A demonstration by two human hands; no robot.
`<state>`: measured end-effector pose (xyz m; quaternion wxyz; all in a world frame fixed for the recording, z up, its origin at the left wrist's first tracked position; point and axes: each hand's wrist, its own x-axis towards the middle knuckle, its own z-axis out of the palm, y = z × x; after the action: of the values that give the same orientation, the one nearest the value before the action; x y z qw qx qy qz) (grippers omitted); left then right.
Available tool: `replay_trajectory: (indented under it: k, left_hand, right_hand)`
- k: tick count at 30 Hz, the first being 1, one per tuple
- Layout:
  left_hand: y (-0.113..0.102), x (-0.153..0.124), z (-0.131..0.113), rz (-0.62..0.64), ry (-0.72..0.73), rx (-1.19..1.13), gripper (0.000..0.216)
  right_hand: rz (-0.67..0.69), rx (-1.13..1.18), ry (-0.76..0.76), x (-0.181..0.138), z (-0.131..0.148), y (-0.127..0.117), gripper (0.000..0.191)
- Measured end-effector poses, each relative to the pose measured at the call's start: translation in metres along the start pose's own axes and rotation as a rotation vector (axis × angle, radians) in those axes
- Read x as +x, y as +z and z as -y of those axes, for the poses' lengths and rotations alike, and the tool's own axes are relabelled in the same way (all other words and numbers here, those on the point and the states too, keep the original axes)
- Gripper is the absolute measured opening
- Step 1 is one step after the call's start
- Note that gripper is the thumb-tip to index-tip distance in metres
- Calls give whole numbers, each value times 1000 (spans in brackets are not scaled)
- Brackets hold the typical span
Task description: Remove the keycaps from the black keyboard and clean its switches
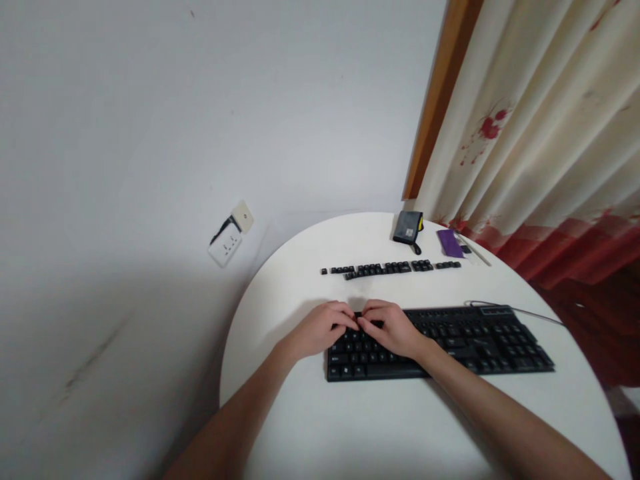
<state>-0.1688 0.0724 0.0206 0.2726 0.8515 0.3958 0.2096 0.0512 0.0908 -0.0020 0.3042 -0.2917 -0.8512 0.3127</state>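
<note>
Head view: apparently working at the upper-left part of a long black plastic keyboard (457,330) on a rounded white table (300,420), with left hand (320,328) and right hand (393,328) curled close together; cannot tell if grasping anything. Probably calls next for precise fingertip placement.

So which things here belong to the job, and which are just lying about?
Apparently in the job:
black computer keyboard, left hand and right hand on it
loose black keycaps

Seemingly just lying about:
dark case
flat purple item
</note>
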Motion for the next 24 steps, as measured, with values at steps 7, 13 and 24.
replay_trajectory:
  k: [7, 13, 24]
  left_hand:
    - [6, 1, -2, -52, -21, 94, 36]
    - [6, 1, -7, -58, -62, 179, 33]
    - [14, 4, 3, -105, -55, 21, 31]
  right_hand:
    - [11, -43, 2, 1, 1, 0, 30]
    - [63, -95, 25, 3, -1, -3, 31]
    - [46, -91, 70, 3, -7, 1, 37]
